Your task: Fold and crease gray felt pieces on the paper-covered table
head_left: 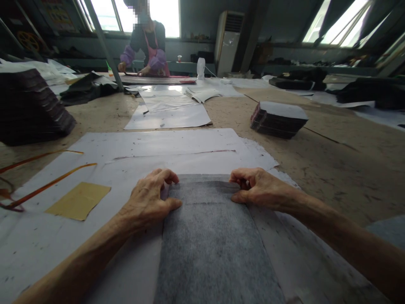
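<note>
A long grey sheet of felt-like fabric lies lengthwise in front of me, with its far end turned over in a narrow fold. At the fold's left corner, my left hand has its fingers curled at the edge and its thumb on the fabric. My right hand grips the right corner in the same way, fingertips bent in over the edge. Under the fabric is a large white paper sheet with dark specks and a crease. Whatever lies beneath the fold is hidden.
To the left are a tan paper piece and amber-armed glasses. A tall dark stack stands at far left, a smaller stack at right. Across the table, a person in purple sleeves works beside a metal pole.
</note>
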Tool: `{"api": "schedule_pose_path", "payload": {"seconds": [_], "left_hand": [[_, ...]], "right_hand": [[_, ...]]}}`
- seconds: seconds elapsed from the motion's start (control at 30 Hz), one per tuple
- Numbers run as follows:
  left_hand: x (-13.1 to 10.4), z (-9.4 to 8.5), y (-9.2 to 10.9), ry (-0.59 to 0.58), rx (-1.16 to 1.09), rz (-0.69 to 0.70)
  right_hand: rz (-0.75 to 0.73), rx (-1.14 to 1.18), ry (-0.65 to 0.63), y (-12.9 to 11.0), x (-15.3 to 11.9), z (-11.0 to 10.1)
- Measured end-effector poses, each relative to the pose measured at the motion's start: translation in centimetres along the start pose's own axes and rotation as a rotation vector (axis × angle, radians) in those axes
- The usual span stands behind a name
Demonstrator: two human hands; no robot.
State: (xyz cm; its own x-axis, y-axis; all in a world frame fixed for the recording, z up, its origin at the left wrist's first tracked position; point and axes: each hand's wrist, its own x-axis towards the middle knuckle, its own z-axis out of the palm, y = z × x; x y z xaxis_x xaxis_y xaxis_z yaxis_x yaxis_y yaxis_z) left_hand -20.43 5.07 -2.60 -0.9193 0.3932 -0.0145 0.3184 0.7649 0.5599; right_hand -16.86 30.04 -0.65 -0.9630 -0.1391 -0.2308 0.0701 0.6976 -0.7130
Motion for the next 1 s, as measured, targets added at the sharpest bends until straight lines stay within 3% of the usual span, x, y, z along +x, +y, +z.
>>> {"api": "schedule_pose_path", "payload": {"seconds": [0.23,0.43,0.63,1.0], "left_hand": [[0.0,0.2,0.0,0.059,-0.057,0.017],[-0.2,-0.1,0.2,-0.037,-0.128,-0.091],[-0.4,-0.2,-0.6,-0.082,-0.221,-0.089],[-0.1,0.0,-0.7,-0.119,-0.243,-0.142]], "right_hand": [[-0.278,-0.05,0.27,1.6,-1.0,1.6],[0.101,0.051,0.239,0.6,-1.7,1.5],[0.313,0.103,0.093,-0.6,-3.3,1.2],[0.354,0.041,0.202,0.0,-3.1,2.4]]}}
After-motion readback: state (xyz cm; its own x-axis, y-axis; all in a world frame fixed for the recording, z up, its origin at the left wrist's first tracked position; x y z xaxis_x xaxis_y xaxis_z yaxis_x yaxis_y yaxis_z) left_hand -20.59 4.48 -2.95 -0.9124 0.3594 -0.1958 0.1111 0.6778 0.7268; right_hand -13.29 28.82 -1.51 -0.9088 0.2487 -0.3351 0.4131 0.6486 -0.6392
